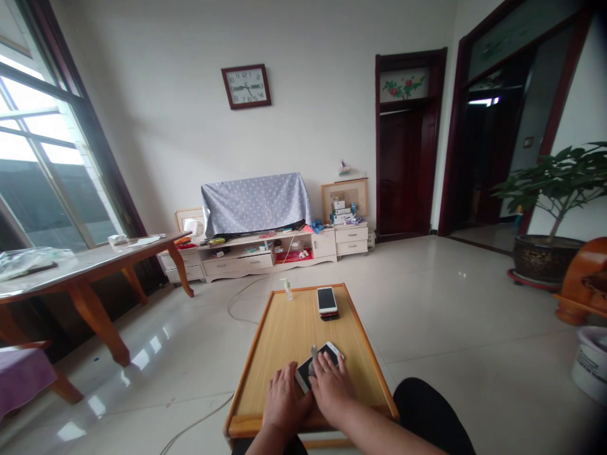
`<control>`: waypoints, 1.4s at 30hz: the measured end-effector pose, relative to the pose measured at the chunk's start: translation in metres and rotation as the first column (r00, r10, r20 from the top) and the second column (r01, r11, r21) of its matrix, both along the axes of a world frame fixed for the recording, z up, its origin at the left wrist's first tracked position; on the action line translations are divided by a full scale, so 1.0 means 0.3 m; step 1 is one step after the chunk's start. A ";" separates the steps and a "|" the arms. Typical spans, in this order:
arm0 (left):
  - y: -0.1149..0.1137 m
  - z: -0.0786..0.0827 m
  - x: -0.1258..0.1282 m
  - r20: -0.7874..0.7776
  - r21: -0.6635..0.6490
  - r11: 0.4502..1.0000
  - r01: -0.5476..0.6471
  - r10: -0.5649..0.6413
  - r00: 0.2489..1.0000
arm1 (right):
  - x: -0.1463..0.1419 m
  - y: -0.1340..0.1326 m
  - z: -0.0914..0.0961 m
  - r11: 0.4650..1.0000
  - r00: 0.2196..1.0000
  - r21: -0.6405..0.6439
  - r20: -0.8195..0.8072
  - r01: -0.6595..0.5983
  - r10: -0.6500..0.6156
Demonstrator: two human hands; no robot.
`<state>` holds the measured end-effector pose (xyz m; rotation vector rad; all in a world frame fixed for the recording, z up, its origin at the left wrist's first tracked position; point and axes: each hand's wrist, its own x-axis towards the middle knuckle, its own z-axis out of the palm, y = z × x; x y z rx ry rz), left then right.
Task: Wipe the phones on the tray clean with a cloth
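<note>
A white-framed smartphone (302, 376) with a dark screen lies slanted on the small wooden table (289, 335), near its front. My left hand (284, 397) grips the phone's near left end, fingers bent and thumb against its lower edge. Across the screen lies my right hand (331, 384), pressing a small grey cloth (313, 355) onto the glass. Part of the cloth sticks out beyond the fingers; the rest is hidden under them. Farther back on the table, a white phone (326, 299) rests on top of at least one dark phone. A small clear pump bottle (288, 289) stands at the far left corner.
Raised wooden edging borders the small table. A cable (199, 422) runs over the tiled floor at left. A larger table (118, 253) stands left, a low white cabinet (246, 262) along the wall, a potted plant (545, 253) and a bucket (590, 363) at right.
</note>
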<state>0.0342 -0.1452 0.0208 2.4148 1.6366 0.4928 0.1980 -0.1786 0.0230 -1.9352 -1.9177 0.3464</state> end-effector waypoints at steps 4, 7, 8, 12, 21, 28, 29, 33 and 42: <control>0.000 0.001 0.000 -0.022 -0.016 1.000 -0.004 0.004 1.000 | -0.007 -0.052 0.013 0.992 0.991 0.034 -0.034 -0.125 0.126; -0.003 0.007 0.000 -0.006 -0.021 1.000 -0.006 0.006 1.000 | 0.059 -0.028 0.039 0.998 0.998 0.020 -0.005 -0.059 0.059; -0.004 0.011 0.001 -0.004 -0.023 1.000 -0.004 0.004 1.000 | 0.082 -0.013 0.046 1.000 1.000 0.007 0.008 -0.011 0.011; -0.012 0.027 0.009 -0.021 -0.046 0.999 -0.008 0.007 1.000 | 0.106 0.023 0.051 0.992 0.992 -0.035 0.039 0.120 -0.119; -0.003 0.014 0.000 -0.070 -0.067 0.998 -0.016 0.011 0.997 | -0.015 -0.078 0.022 0.984 0.982 0.022 -0.072 -0.176 0.177; -0.007 0.012 0.004 -0.008 -0.023 1.000 -0.004 0.004 1.000 | 0.131 0.007 0.050 0.991 0.991 -0.017 0.031 0.132 -0.131; -0.006 0.010 0.005 -0.004 -0.020 1.000 -0.001 0.001 1.000 | 0.121 0.004 0.047 0.992 0.992 -0.016 0.034 0.123 -0.122; -0.001 0.001 0.002 -0.009 -0.003 1.000 0.013 -0.013 1.000 | 0.014 -0.055 0.026 0.998 0.997 -0.009 -0.036 -0.069 0.068; -0.003 0.006 0.000 0.001 -0.002 1.000 0.018 -0.018 1.000 | 0.022 -0.076 0.066 0.991 0.985 0.008 -0.107 -0.134 0.134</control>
